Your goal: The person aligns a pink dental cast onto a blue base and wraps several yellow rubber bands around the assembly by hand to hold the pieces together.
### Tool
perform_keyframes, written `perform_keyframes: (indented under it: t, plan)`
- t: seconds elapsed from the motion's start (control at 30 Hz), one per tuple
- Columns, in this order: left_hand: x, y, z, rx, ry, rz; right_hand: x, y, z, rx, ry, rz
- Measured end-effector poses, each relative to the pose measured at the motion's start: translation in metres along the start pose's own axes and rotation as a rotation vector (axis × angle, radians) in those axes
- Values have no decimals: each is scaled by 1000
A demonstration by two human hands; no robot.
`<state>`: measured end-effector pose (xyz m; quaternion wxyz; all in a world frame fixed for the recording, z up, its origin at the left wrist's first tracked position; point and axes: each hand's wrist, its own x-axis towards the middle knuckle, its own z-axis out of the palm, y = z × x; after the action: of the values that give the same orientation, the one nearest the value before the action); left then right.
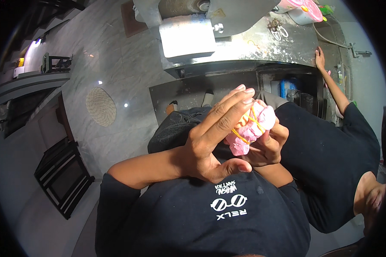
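My right hand (270, 145) grips a lumpy pink bundle (255, 124) from below and the right, with yellow rubber bands (252, 124) stretched around it and a patch of orange showing between them. My left hand (214, 135) is open along the bundle's left side, its long fingers reaching over the top and seeming to touch it, its thumb held apart below. Part of my right hand is hidden behind the bundle and my left hand.
A co-worker (330, 167) in a black top is at my right, one hand (321, 60) on the stained steel counter (240, 51). The counter bears a white block (186, 34), scissors (278, 30) and tubs (304, 10). A round mat (101, 107) lies on the floor.
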<state>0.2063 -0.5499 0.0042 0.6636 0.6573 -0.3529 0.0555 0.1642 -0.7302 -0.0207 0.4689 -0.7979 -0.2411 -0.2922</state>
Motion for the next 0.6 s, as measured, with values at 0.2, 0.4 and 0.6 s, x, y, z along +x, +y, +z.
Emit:
perform_keyframes:
  t: [0.2,0.4,0.6]
  plan:
    - [-2,-2,6,-20,48,-28,-5,8,3,51,68,-24]
    - [-6,-13,9,-152,93,-350,7,1,4,-115,65,42]
    - [-7,-11,-9,-476,85,-573,13,5,-23,183,-73,422]
